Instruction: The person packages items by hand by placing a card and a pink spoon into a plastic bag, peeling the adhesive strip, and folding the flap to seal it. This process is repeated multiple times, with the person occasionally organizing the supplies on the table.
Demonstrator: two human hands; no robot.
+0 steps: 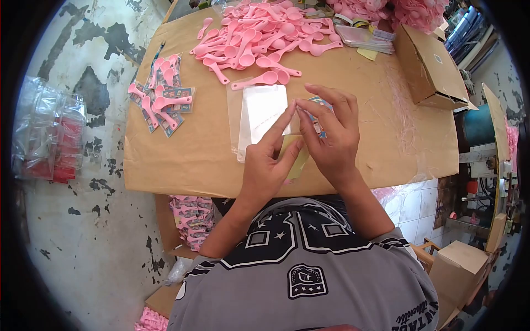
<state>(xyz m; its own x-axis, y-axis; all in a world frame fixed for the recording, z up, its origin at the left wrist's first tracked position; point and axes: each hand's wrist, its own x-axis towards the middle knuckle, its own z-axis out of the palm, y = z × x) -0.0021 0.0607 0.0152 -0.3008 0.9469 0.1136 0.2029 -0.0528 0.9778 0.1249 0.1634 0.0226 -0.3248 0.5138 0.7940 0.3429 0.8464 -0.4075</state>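
My left hand is closed, with a small yellow sheet under its thumb. Its index fingertip meets the fingertips of my right hand. There, my right thumb and index finger pinch together on something too small to make out. A blue printed card lies partly hidden behind my right fingers. Just left of my hands, clear plastic bags lie on the brown-covered table, the top one shiny white with glare.
A large pile of pink measuring spoons covers the table's far side. Pink spoons on printed cards lie at left. At right are a cardboard box, tape rolls and a plastic bag stack. Packed spoons fill a box below.
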